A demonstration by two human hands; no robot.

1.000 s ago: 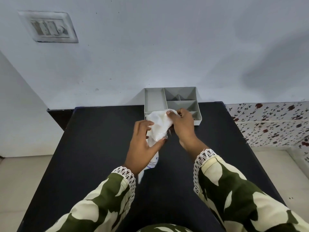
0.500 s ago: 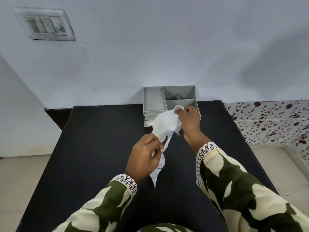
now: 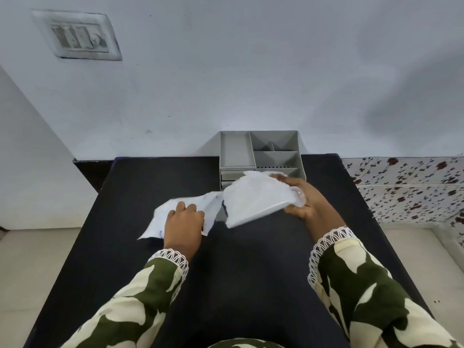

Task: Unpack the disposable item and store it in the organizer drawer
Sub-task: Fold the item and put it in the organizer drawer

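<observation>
A white folded disposable item (image 3: 253,199) is out of its packaging and held at its right end by my right hand (image 3: 305,199), just in front of the grey organizer (image 3: 237,151). My left hand (image 3: 184,223) grips the torn white wrapper (image 3: 208,204), low over the black table (image 3: 238,267) to the left. The organizer stands at the table's far edge against the wall, with several open top compartments. Its small front drawers (image 3: 232,175) are partly hidden behind the white item, and I cannot tell whether they are open.
The black table's edges drop to a pale floor (image 3: 32,254) on both sides. A floral patterned surface (image 3: 411,187) lies to the right. A switch plate (image 3: 77,36) is on the wall at upper left.
The hands have pulled apart: the left hand drew the wrapper down and left, while the right hand kept the white item near the organizer. The item has come free of its wrapper.
</observation>
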